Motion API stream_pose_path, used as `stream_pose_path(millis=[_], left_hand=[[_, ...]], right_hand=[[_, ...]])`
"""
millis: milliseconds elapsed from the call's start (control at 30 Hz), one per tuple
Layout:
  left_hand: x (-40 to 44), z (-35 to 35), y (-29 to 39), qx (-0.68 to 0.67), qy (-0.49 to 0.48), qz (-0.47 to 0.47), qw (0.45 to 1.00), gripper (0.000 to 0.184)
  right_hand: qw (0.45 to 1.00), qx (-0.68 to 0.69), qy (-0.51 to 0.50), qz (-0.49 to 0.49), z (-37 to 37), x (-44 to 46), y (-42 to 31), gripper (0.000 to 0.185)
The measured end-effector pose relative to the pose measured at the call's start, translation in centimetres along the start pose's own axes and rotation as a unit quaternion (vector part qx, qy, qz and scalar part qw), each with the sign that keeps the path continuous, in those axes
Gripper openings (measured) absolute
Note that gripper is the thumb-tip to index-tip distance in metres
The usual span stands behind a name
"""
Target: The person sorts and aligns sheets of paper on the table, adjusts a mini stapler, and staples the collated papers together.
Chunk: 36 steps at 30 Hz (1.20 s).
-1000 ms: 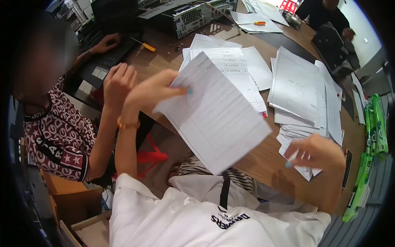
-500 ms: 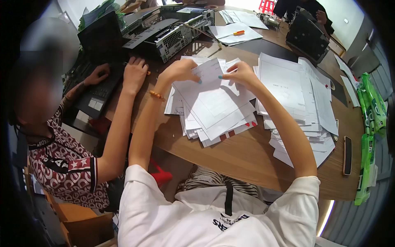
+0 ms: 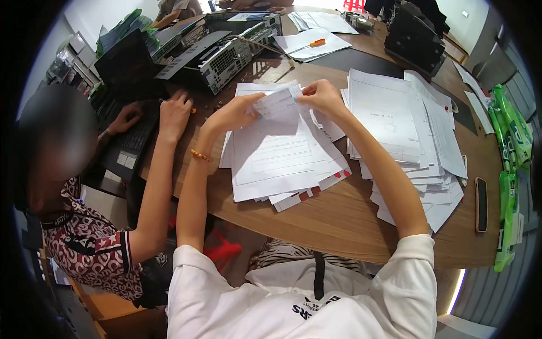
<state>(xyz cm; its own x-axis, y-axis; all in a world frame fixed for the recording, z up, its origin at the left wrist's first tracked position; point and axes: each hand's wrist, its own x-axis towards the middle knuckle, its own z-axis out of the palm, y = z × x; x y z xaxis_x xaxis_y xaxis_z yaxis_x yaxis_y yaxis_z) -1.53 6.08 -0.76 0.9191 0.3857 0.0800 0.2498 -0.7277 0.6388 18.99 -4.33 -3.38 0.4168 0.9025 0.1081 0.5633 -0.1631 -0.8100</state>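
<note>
My left hand (image 3: 234, 114) and my right hand (image 3: 323, 98) hold a raised sheet of paper (image 3: 278, 106) by its two sides, fingers pinched on its edges. The top of that sheet curls toward me, and faint print shows on it. Under it lies a loose pile of papers (image 3: 276, 161); the uppermost page has ruled lines, and a page with red patches sticks out at the lower right. Beside my right forearm rests a second, thicker stack of papers (image 3: 381, 121) with uneven edges.
A co-worker's hand (image 3: 175, 114) rests by a black laptop (image 3: 127, 133) on the left. Behind are an opened computer case (image 3: 226, 62), a screwdriver (image 3: 317, 42) on papers and a black case (image 3: 414, 39). On the right lie a phone (image 3: 481, 204) and green packets (image 3: 506, 192).
The plain sheet between my hands has given way to a curled, printed one, and a ruled page now tops the pile. My right hand has shifted slightly left; the view has tilted a little.
</note>
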Motion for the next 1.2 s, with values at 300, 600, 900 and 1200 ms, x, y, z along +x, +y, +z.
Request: stream_pose_path(millis=[300,600,900,1200], left_hand=[[0.8,0.6,0.0,-0.095,0.152,0.046,0.983,0.022],[1.8,0.5,-0.1,0.125,0.282,0.255,0.916,0.022],[-1.7,-3.4,-3.5,-0.506,0.062,0.124,0.852,0.036],[-2.5,-3.5,-4.8,-0.487,0.035,0.102,0.867,0.03]], right_hand=[[0.989,-0.019,0.067,-0.13,-0.5,-1.0,0.4,0.016],[0.977,0.082,0.004,-0.196,-1.9,-1.1,-1.5,0.014],[0.994,0.061,-0.088,-0.032,-3.7,-1.3,-1.7,0.04],[0.935,-0.201,-0.212,-0.203,-3.7,-2.8,0.2,0.094]])
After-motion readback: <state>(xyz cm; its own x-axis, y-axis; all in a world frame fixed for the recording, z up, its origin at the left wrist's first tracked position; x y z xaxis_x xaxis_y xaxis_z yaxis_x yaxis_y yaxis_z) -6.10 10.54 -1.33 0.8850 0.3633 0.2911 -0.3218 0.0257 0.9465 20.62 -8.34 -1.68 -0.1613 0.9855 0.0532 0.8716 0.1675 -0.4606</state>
